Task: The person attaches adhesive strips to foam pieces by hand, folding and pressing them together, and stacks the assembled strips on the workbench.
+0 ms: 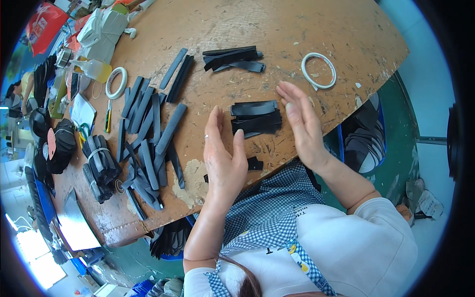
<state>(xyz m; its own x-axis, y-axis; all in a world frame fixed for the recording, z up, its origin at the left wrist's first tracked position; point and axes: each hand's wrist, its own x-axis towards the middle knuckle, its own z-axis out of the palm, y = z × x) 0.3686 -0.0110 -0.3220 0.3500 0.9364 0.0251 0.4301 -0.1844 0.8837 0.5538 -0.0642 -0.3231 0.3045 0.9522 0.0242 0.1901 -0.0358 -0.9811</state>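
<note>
Between my two hands lies a small stack of black strips on the worn wooden table. My left hand is at the stack's left side, fingers stretched out and the thumb tip by its lower left corner. To the right of the stack stands my right hand, its fingers straight and apart from the strips. Neither hand holds anything. Just below the stack, close to the table's near edge, lies a small black piece. Farther off rests another bunch of black strips.
Many loose dark strips spread left of my left hand, with tied bundles beyond them. Tape rolls and a glue bottle stand on the table. A blue crate of dark pieces sits below the right edge.
</note>
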